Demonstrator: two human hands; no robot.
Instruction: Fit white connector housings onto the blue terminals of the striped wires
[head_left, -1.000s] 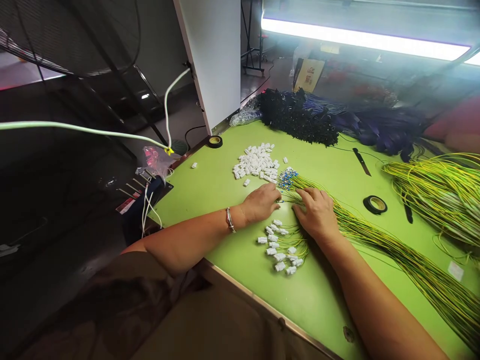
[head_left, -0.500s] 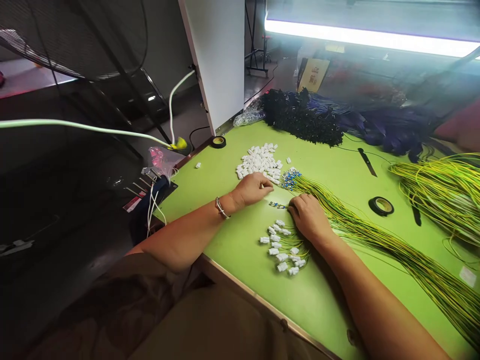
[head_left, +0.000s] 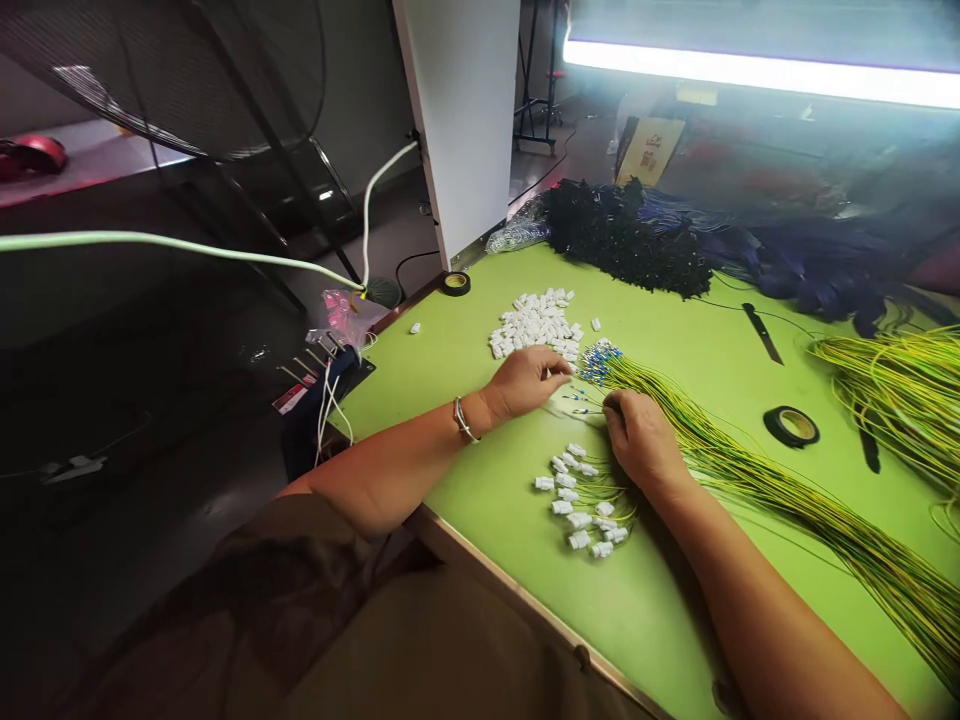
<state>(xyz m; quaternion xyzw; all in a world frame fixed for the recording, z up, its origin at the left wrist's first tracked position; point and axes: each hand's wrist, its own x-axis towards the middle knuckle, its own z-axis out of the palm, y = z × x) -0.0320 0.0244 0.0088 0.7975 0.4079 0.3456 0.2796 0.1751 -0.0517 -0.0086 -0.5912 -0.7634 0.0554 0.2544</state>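
My left hand (head_left: 529,382) rests on the green table (head_left: 450,400) by a pile of small white connectors (head_left: 534,325). Its fingertips are pinched together at the pile's near edge, and what they hold is too small to tell. My right hand (head_left: 641,440) lies closed on a few yellow-green wires (head_left: 583,402) whose blue-tipped ends point toward the left hand. A long bundle of the same wires (head_left: 757,475) runs off to the right, its blue tips (head_left: 600,353) fanned beside the pile. Near my wrists lies a cluster of wires fitted with white connectors (head_left: 581,505).
A black tape roll (head_left: 791,427) and a dark blade-like tool (head_left: 763,333) lie to the right. A heap of black parts (head_left: 622,240) sits at the back, another wire bundle (head_left: 900,385) at far right. A small tape roll (head_left: 455,283) and white post (head_left: 465,120) stand at the table's left edge.
My left hand went to the white pile and came back pinched. My right hand drew a few wire ends out of the bundle toward it. The view shifted slightly.
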